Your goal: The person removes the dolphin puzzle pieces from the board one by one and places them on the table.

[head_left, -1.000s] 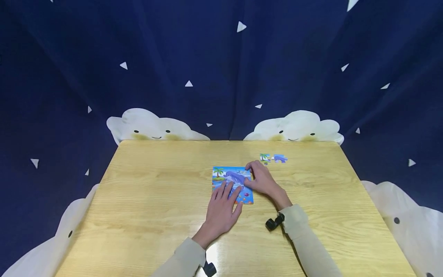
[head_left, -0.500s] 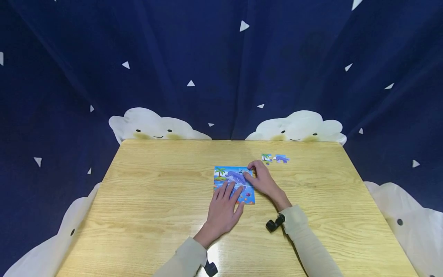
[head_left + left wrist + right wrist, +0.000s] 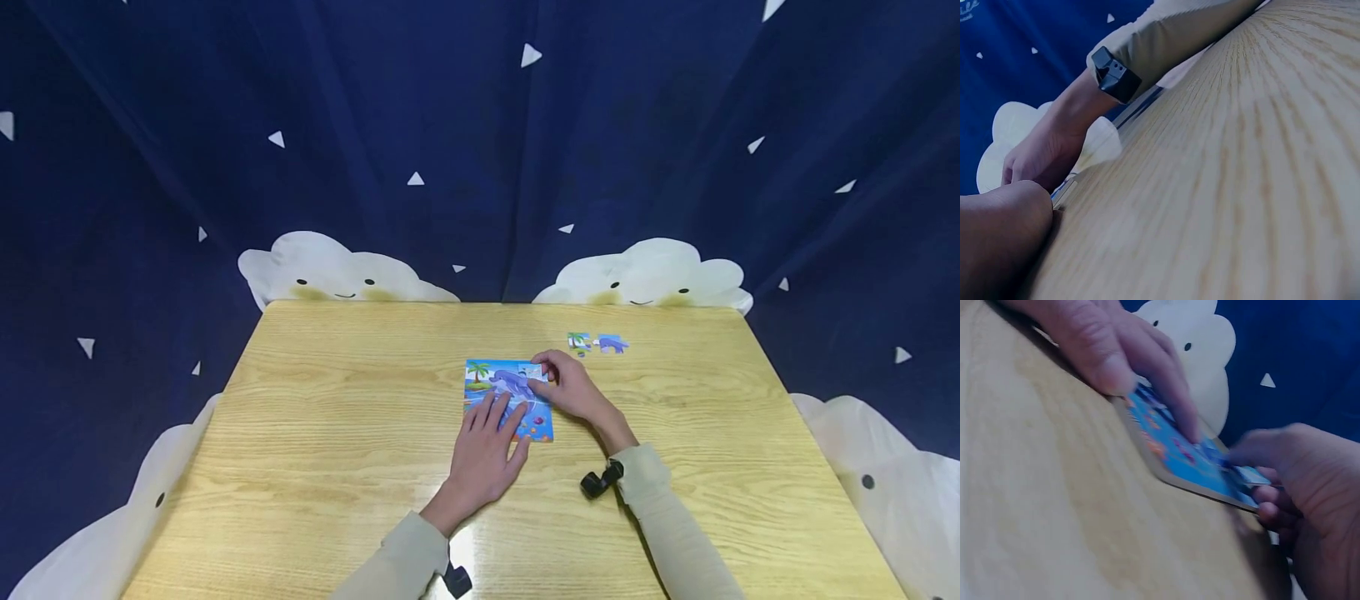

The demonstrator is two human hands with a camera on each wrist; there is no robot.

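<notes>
A square dolphin jigsaw puzzle [image 3: 480,375] with a palm tree in its far left corner lies on the wooden table. My left hand [image 3: 482,458] rests on its near left part, fingers spread and straight; the right wrist view shows its thumb by the puzzle's edge. At the puzzle's far right corner my right hand [image 3: 573,392] pinches a light-blue puzzle piece [image 3: 1252,476] between thumb and curled fingers. That piece appears slightly raised at the corner, and the fingers cover part of it. The left wrist view shows mostly the table, with the right hand [image 3: 1041,153] beyond.
Beyond the right hand lie two loose puzzle pieces, a palm-tree piece [image 3: 577,340] and a dolphin piece [image 3: 612,343]. The wooden table [image 3: 337,433] ends at a dark blue curtain [image 3: 450,100] with white clouds. Each wrist carries a small black camera [image 3: 592,485].
My right thumb and fingers have shifted a little at the puzzle's far right corner, and the piece there shows more plainly now. The left hand stays in place on the puzzle.
</notes>
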